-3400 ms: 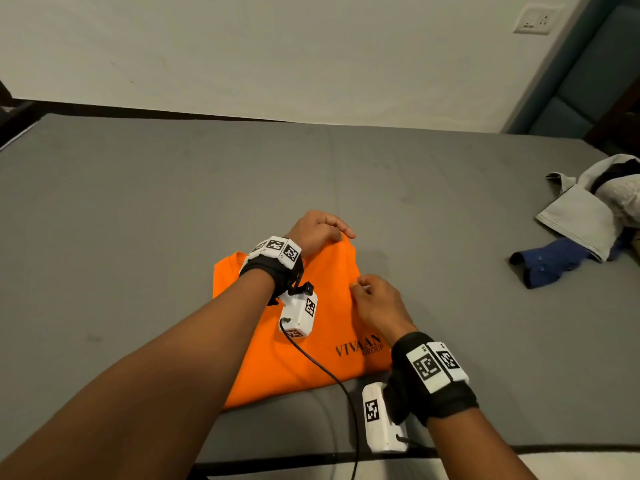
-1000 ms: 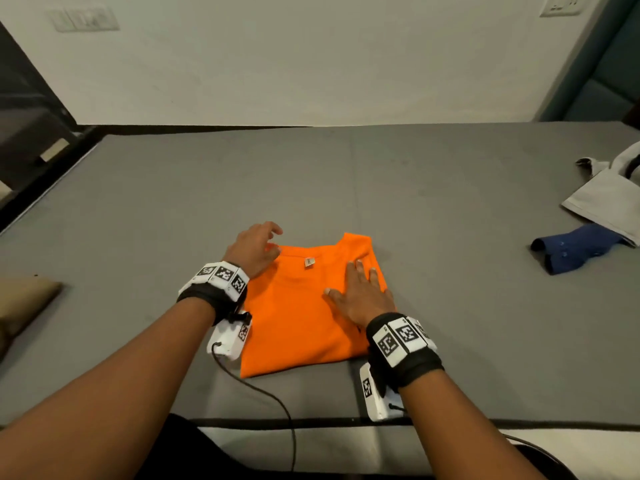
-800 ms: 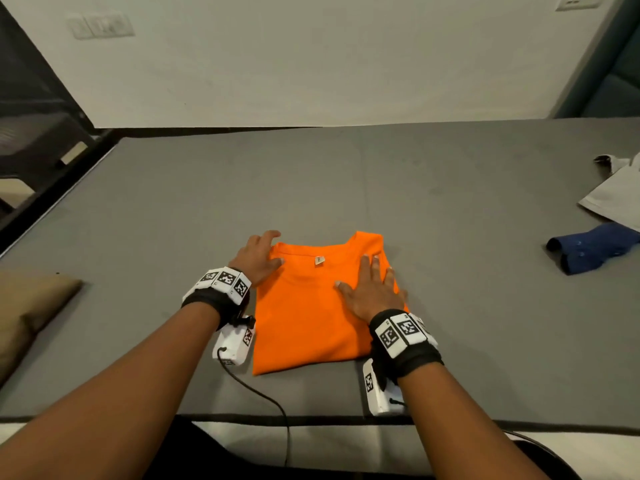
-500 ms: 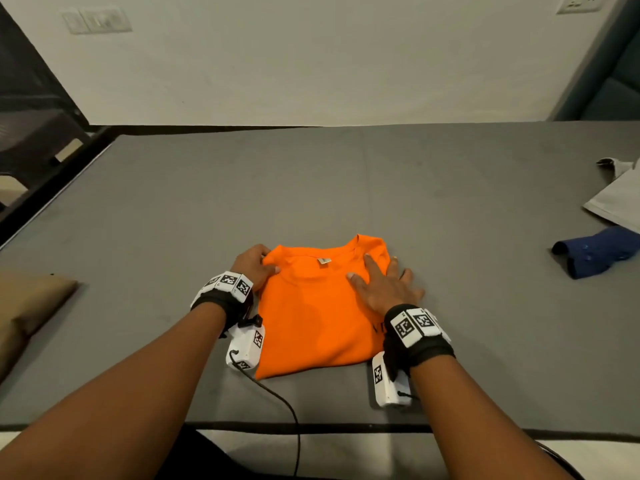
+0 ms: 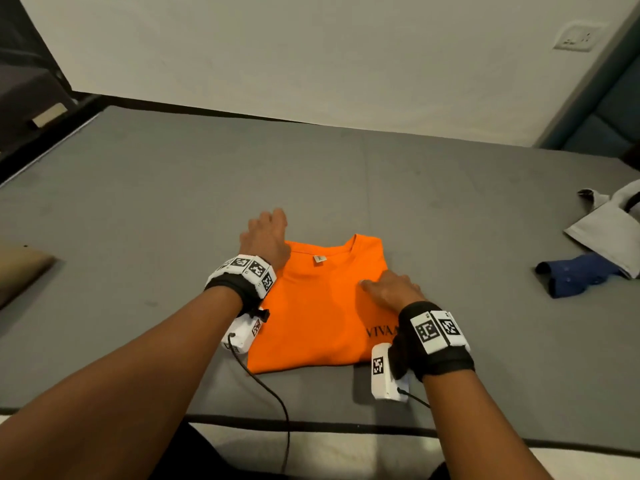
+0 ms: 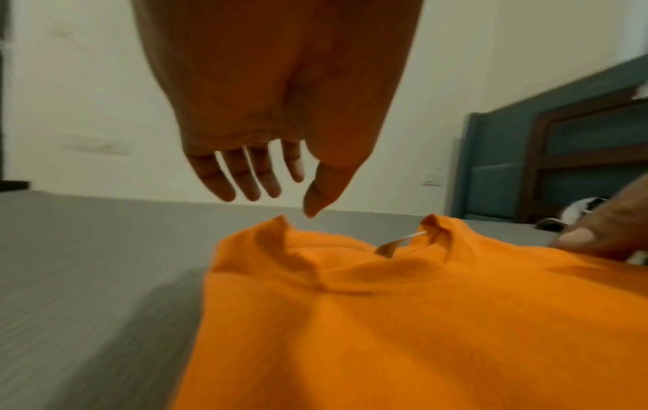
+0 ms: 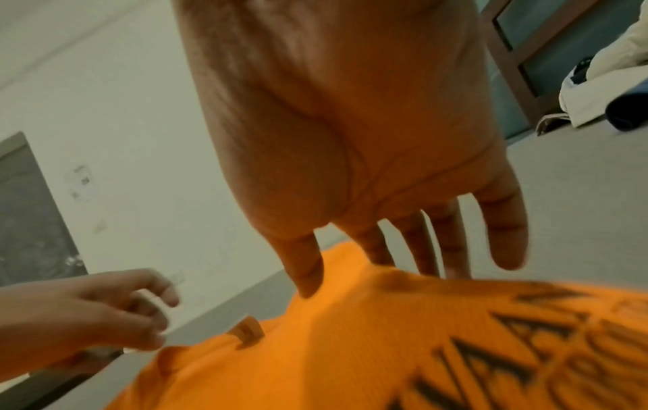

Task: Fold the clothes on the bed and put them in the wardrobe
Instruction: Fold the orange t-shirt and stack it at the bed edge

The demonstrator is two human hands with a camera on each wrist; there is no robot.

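Shirt: I see the orange T-shirt [image 5: 320, 306] folded into a compact rectangle near the front edge of the grey bed [image 5: 173, 202], collar away from me, neck label showing; dark lettering peeks out at its right side beside the wrist.
Left hand: my left hand [image 5: 266, 237] hangs just above the shirt's far left corner, off the cloth; the left wrist view shows the fingers [image 6: 242, 180] loose and straight, holding nothing; I judge it is placed to take that corner or slide under the edge.
Right hand: my right hand [image 5: 389, 291] lies on the shirt's right half, fingers extended, thumb tip touching the fabric, gripping nothing; I read this as pinning the fold flat so the layers do not spring apart.
Stage: folding of this piece looks finished; lifting it and carrying it to the wardrobe is not yet done; no wardrobe shows in any view.
Remaining clothes: a blue garment [image 5: 581, 275] and a pale grey one [image 5: 609, 230] lie unfolded, touching each other, well apart at the bed's right edge.
Risk: lifted by one corner, the rectangle would likely unfold; both hands under it seems safer.
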